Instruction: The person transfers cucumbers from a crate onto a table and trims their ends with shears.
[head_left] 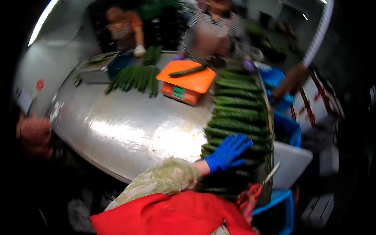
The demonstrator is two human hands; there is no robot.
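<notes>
My left hand (228, 153), in a blue glove, lies flat with fingers spread on a long row of cucumbers (237, 113). The dark green cucumbers lie side by side along the table's right edge. Below the hand, red-handled scissors (254, 190) point their blade up and to the right, close to my red apron (172, 215). I cannot make out my right hand. An orange scale (184, 84) stands beyond the row, with a single cucumber (188, 71) on its top.
The metal table (117, 125) bears more cucumbers (135, 79) at its far side. Two people stand across it, one with a white-gloved hand (139, 51), one with purple gloves. Blue crates (288, 125), a white board (291, 162) and white boxes (313, 102) are at the right.
</notes>
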